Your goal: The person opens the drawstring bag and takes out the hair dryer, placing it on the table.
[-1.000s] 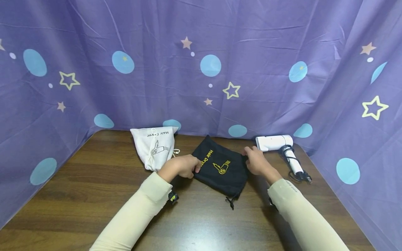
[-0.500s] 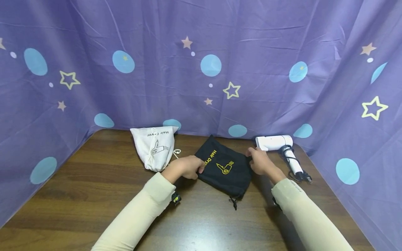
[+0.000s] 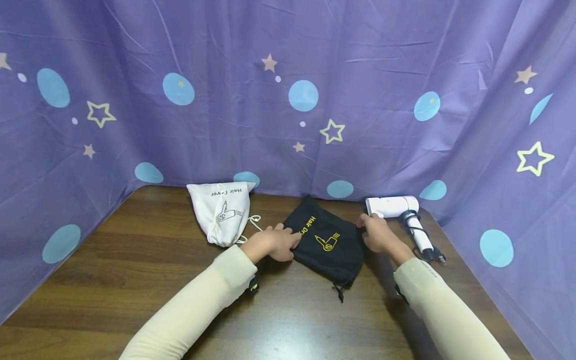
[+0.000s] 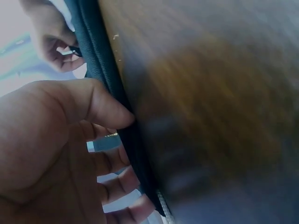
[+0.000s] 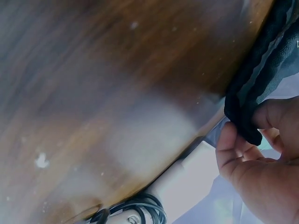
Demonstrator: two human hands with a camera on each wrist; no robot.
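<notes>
A black drawstring bag (image 3: 326, 242) with yellow "Hair Dryer" print and a dryer drawing lies flat on the table, its mouth and cord toward the right front. At its left edge my left hand (image 3: 278, 242) has its fingers spread and resting on the cloth; the left wrist view puts the thumb (image 4: 110, 109) against the bag's edge. My right hand (image 3: 377, 234) pinches the bag's right edge, and the right wrist view shows a dark fold (image 5: 245, 119) between thumb and fingers. A white hair dryer (image 3: 391, 206), black cord wound about its handle, lies just beyond that hand.
Left of the black bag a white drawstring bag (image 3: 225, 212) with matching print lies near the table's back edge, its cord loops (image 3: 254, 219) close to my left hand. A purple curtain (image 3: 216, 125) hangs behind and at both sides of the wooden table (image 3: 112, 280).
Both hands and the black bag have shifted slightly to the right. My left hand's fingers, earlier curled at the bag's edge, are now spread on it. The dryer and white bag stay put.
</notes>
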